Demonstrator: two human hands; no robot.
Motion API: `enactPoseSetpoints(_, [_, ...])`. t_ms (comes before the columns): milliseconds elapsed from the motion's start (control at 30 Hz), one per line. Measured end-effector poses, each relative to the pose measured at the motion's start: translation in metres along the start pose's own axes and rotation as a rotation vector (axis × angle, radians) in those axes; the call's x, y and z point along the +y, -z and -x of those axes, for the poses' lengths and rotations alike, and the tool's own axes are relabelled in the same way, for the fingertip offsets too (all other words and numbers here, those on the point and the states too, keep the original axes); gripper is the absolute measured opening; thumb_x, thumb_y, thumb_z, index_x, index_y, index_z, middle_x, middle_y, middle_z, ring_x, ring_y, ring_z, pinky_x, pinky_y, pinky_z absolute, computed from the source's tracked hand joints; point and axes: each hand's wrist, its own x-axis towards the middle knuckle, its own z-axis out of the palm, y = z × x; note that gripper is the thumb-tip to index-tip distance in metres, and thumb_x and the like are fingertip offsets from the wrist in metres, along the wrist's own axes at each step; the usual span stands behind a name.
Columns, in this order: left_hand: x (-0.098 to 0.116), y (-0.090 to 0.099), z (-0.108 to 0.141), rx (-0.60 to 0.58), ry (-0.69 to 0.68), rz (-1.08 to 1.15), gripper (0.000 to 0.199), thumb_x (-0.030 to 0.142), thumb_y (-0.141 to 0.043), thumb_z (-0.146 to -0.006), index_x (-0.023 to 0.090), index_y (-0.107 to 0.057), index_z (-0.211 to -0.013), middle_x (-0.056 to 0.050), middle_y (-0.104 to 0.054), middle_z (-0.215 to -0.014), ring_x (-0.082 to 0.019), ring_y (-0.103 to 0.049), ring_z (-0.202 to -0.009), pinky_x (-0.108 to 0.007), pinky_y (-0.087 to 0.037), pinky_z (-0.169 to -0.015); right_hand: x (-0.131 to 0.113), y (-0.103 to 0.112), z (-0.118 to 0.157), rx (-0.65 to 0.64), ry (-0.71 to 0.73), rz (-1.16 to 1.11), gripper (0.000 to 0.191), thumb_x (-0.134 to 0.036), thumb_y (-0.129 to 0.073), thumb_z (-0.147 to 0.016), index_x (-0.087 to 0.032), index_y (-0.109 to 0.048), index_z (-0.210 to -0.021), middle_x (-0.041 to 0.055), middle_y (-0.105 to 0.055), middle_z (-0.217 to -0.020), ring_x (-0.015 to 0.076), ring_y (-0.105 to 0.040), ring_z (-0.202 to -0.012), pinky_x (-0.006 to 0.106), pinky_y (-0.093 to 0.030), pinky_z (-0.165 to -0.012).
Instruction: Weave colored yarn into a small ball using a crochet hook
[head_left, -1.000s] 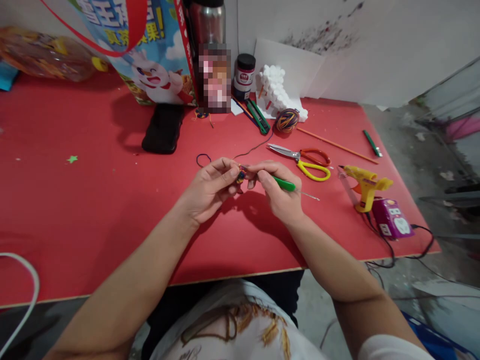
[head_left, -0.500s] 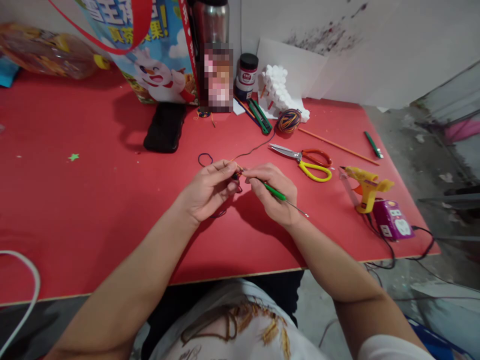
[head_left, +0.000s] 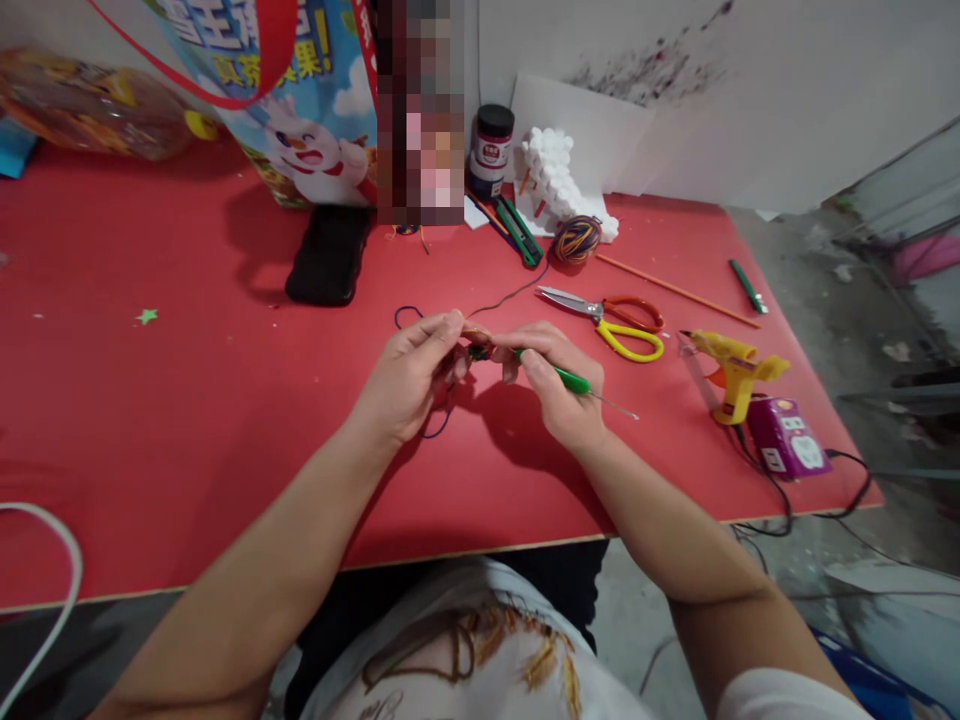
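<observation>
My left hand (head_left: 412, 375) pinches a small dark piece of multicoloured yarn work (head_left: 480, 351) between thumb and fingers, above the red table. My right hand (head_left: 559, 380) is closed around the green handle of a crochet hook (head_left: 574, 381); its thin metal end points to the lower right, and the other end reaches toward the yarn work, its tip hidden. From the piece a strand runs up to a ball of purple, orange and yellow yarn (head_left: 576, 240). A dark loop of yarn lies beyond my left hand, and another hangs below it.
Scissors (head_left: 600, 318), an orange stick (head_left: 679, 290) and a yellow glue gun (head_left: 735, 375) lie to the right on the red table (head_left: 187, 420). Behind are a black phone (head_left: 328, 255), a green cutter (head_left: 519, 232), a jar (head_left: 491, 150) and a printed bag (head_left: 315, 120).
My right hand and the hook have shifted slightly right, the handle lying farther from the yarn work. My left hand has turned a little, and the yarn loop below it shows more.
</observation>
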Motion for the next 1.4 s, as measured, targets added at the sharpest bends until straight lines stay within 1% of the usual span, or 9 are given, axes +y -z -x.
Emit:
enactPoseSetpoints(267, [0.004,0.001,0.001,-0.027,-0.2,-0.23,0.027,0.044,-0.083,-0.095,0.02,-0.08,-0.082,-0.006,-0.078,-0.103,-0.015,-0.069,-0.089,-0.027,-0.057,-0.085,0.002,0.003,-0.005,0.047,0.082,0.087,0.028,-0.026,-0.057,-0.109,-0.031,-0.082,-0.121,0.0056,-0.084,-0.105,0.0258,-0.075,-0.112,0.053,-0.059,-0.107])
enactPoseSetpoints(367, [0.004,0.002,0.001,-0.054,-0.089,-0.128,0.031,0.049,-0.088,-0.089,0.019,-0.079,-0.087,-0.007,-0.079,-0.105,-0.011,-0.066,-0.073,-0.025,-0.055,-0.067,0.002,0.003,-0.005,0.058,0.047,0.064,0.027,-0.029,-0.058,-0.109,-0.03,-0.083,-0.12,0.0067,-0.084,-0.11,0.0262,-0.075,-0.116,0.052,-0.061,-0.106])
enactPoseSetpoints(467, [0.006,0.002,0.0,-0.056,0.063,0.024,0.041,0.052,-0.097,-0.077,0.017,-0.077,-0.082,-0.003,-0.075,-0.085,-0.004,-0.046,-0.05,-0.02,-0.034,-0.045,0.003,0.003,-0.004,0.047,0.049,0.049,0.028,-0.027,-0.058,-0.109,-0.03,-0.082,-0.122,0.0074,-0.084,-0.115,0.026,-0.075,-0.118,0.051,-0.061,-0.107])
enactPoseSetpoints(533, [0.009,0.002,-0.001,-0.056,0.148,0.126,0.046,0.051,-0.101,-0.07,0.016,-0.072,-0.074,-0.001,-0.07,-0.075,-0.001,-0.037,-0.045,-0.02,-0.025,-0.041,0.002,0.002,-0.003,0.042,0.067,0.048,0.028,-0.025,-0.058,-0.109,-0.029,-0.082,-0.123,0.0082,-0.084,-0.117,0.0259,-0.076,-0.119,0.051,-0.061,-0.106])
enactPoseSetpoints(700, [0.011,-0.001,-0.002,-0.056,0.262,0.331,0.046,0.046,-0.104,-0.067,0.015,-0.071,-0.073,0.003,-0.062,-0.07,-0.001,-0.034,-0.046,-0.019,-0.028,-0.044,0.001,0.001,-0.005,0.025,0.103,0.129,0.029,-0.026,-0.056,-0.109,-0.029,-0.081,-0.122,0.0086,-0.084,-0.119,0.0266,-0.076,-0.12,0.051,-0.062,-0.108])
enactPoseSetpoints(867, [0.006,-0.005,0.0,-0.056,0.244,0.399,0.037,0.044,-0.103,-0.068,0.021,-0.082,-0.088,0.001,-0.065,-0.078,-0.004,-0.04,-0.054,-0.019,-0.031,-0.047,0.001,0.0,-0.004,0.03,0.115,0.155,0.029,-0.026,-0.055,-0.109,-0.03,-0.081,-0.123,0.0083,-0.084,-0.12,0.0267,-0.077,-0.118,0.052,-0.063,-0.106])
enactPoseSetpoints(1133, [-0.001,-0.009,0.003,-0.066,0.11,0.337,0.022,0.03,-0.099,-0.073,0.026,-0.089,-0.092,-0.005,-0.082,-0.119,0.0,-0.036,-0.054,-0.018,-0.034,-0.049,0.005,-0.002,-0.001,0.025,0.169,0.189,0.033,-0.02,-0.056,-0.108,-0.03,-0.078,-0.13,0.0081,-0.084,-0.118,0.0246,-0.076,-0.118,0.049,-0.062,-0.105])
enactPoseSetpoints(1233, [-0.001,-0.009,0.001,-0.034,0.064,0.302,0.02,0.026,-0.098,-0.071,0.026,-0.089,-0.089,-0.005,-0.084,-0.114,0.0,-0.034,-0.052,-0.018,-0.033,-0.046,0.005,-0.002,0.0,0.029,0.147,0.2,0.031,-0.022,-0.056,-0.108,-0.031,-0.079,-0.128,0.0068,-0.084,-0.111,0.0231,-0.077,-0.107,0.046,-0.063,-0.097])
enactPoseSetpoints(1400, [-0.002,-0.009,-0.001,0.03,0.031,0.265,0.023,0.022,-0.102,-0.062,0.026,-0.089,-0.081,-0.003,-0.082,-0.09,-0.003,-0.046,-0.058,-0.015,-0.031,-0.045,0.0,-0.003,-0.002,0.007,0.154,0.177,0.031,-0.018,-0.056,-0.108,-0.029,-0.078,-0.126,0.005,-0.081,-0.097,0.0194,-0.075,-0.092,0.041,-0.063,-0.088])
